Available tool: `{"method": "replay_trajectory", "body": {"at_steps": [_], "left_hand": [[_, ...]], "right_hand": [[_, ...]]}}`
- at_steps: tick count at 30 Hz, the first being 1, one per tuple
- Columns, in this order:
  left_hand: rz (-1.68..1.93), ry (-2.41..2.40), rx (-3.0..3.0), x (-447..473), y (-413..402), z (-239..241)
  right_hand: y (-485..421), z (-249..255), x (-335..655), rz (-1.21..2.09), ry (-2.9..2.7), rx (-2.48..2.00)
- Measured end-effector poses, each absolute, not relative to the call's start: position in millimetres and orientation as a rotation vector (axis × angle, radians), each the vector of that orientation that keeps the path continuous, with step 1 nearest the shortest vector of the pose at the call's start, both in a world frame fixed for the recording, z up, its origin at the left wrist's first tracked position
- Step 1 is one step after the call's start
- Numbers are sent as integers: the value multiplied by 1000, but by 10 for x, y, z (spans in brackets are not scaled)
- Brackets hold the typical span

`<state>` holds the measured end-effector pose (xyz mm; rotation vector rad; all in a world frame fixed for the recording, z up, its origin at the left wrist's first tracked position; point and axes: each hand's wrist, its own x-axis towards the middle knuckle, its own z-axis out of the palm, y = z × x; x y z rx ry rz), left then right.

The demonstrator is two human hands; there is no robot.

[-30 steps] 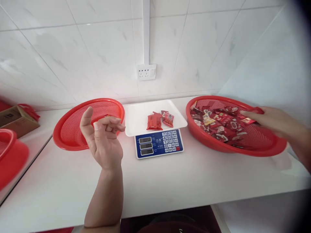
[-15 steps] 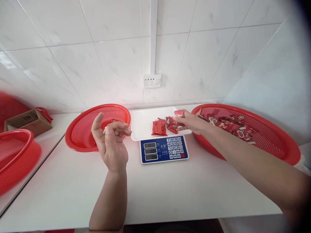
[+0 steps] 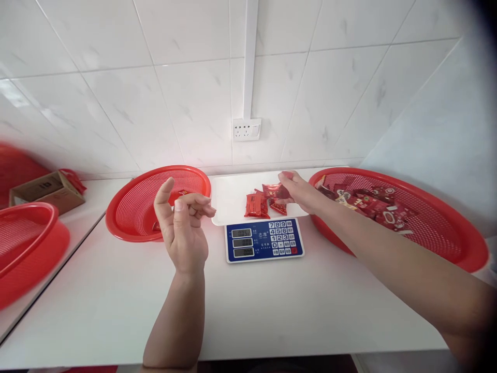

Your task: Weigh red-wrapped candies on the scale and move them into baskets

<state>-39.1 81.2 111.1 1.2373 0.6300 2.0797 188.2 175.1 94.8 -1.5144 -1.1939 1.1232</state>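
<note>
**Packet onto the scale tray**

R hand (image 3: 301, 190) reaches over the white plastic scale tray (image 3: 233, 199), by the counter's (image 3: 272, 305) back edge. Thumb and fingertips pinch a red foil-wrapped packet (image 3: 274, 190) just above the small heap of red packets (image 3: 257, 205) there. To do it well, I'd say: lower it flat, let go clean, no wrist on the tray, nothing hanging over its rim. Then check the blue-faced electronic scale (image 3: 264, 240).

L hand (image 3: 184, 228) is raised and idle, fingers loosely curled, thumb apart, nothing seen in it.

Vs 1 s ago: R hand was in the big red mesh basket of packets (image 3: 388, 172) at the counter's right end and has since crossed to the tray. L hand hasn't changed pose. The emptier red mesh basket (image 3: 135, 207) is as before.
</note>
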Motion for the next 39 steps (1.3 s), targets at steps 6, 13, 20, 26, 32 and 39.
{"method": "replay_trajectory", "body": {"at_steps": [6, 13, 20, 26, 32, 39], "left_hand": [[2086, 623, 1231, -396, 810, 1110], [2059, 621, 1268, -372, 841, 1072], [2062, 665, 1294, -354, 850, 1055], [2057, 680, 1299, -348, 836, 1053], [2061, 641, 1298, -356, 840, 1045], [2079, 700, 1291, -341, 824, 1069]], "right_hand": [[1746, 936, 1892, 1066, -1154, -1382], [1649, 831, 1918, 965, -1326, -1555], [1564, 789, 1962, 890, -1438, -1434], [1492, 800, 1784, 1006, -1318, -1386], [1493, 779, 1742, 1124, -1061, -1292], [1207, 862, 1997, 1015, -978, -1227]]}}
